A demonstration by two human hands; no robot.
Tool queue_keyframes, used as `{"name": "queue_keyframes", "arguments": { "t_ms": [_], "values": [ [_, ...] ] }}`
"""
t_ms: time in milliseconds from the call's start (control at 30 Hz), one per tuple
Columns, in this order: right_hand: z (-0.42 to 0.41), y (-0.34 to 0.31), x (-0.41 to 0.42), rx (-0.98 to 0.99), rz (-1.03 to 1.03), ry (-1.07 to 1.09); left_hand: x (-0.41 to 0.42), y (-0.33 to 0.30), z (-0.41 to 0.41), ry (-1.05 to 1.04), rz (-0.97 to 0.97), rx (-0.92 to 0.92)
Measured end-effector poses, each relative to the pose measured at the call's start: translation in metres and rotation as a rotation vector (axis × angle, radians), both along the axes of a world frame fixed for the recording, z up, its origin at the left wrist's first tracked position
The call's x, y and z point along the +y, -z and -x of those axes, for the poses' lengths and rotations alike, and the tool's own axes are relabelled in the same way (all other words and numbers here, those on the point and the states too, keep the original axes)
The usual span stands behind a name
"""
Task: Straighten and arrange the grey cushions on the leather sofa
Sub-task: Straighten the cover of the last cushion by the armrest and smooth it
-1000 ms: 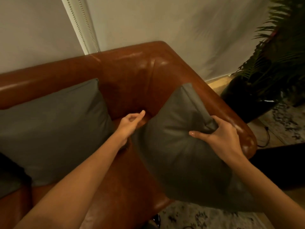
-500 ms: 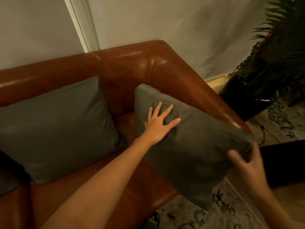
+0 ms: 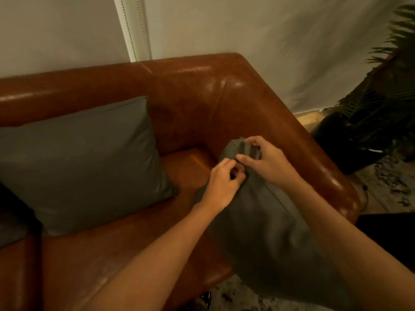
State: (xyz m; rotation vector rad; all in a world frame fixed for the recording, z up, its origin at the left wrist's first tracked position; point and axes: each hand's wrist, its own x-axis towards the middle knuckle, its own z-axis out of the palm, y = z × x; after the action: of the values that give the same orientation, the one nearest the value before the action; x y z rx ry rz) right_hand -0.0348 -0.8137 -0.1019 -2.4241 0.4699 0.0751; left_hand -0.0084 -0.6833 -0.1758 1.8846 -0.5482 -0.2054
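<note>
Far left I see a dark grey cushion edge (image 3: 11, 223), mostly cut off. Next to it, a square grey cushion (image 3: 83, 162), smooth matte fabric, propped upright against the backrest of the leather sofa (image 3: 190, 97); the leather is glossy reddish-brown with rounded, padded arms. Second grey cushion (image 3: 265, 225) sits at the sofa's right end against the armrest, tilted, its lower part overhanging the seat front, fabric bunched at its top corner. Left hand (image 3: 222, 182) is curled, fingertips pinching the cushion's upper edge. Right hand (image 3: 267, 162) is just beside it, touching, fingers hooked into the bunched corner fabric. Both are grasping that cushion. Potted fern (image 3: 381, 104) right of the sofa, patterned rug (image 3: 386, 187) below.
</note>
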Motion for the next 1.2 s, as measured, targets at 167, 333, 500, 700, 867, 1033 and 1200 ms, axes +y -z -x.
{"name": "queue_keyframes", "arguments": {
  "t_ms": [167,333,500,700,867,1033,1200],
  "values": [
    [-0.014,0.038,0.003,-0.013,-0.066,0.123,0.008,0.009,-0.016,-0.298,0.071,0.260],
    [-0.023,0.027,0.009,-0.073,0.111,0.145,0.023,0.024,-0.032,-0.058,-0.235,0.517],
    [-0.007,-0.010,0.013,-0.336,0.187,0.110,0.027,-0.002,-0.038,-0.005,-0.205,0.225],
    [0.015,-0.082,0.014,-0.685,0.045,0.270,0.004,-0.072,-0.050,-0.024,0.077,-0.089],
    [0.056,-0.088,0.015,-0.864,-0.111,0.383,-0.020,-0.115,-0.050,0.027,0.037,-0.393],
    [0.105,-0.021,0.005,-0.613,-0.213,0.474,-0.021,-0.084,-0.040,0.459,-0.343,-0.343],
    [0.149,0.020,0.005,-0.399,-0.319,0.417,-0.014,-0.045,-0.016,0.587,-0.540,-0.285]
  ]
}}
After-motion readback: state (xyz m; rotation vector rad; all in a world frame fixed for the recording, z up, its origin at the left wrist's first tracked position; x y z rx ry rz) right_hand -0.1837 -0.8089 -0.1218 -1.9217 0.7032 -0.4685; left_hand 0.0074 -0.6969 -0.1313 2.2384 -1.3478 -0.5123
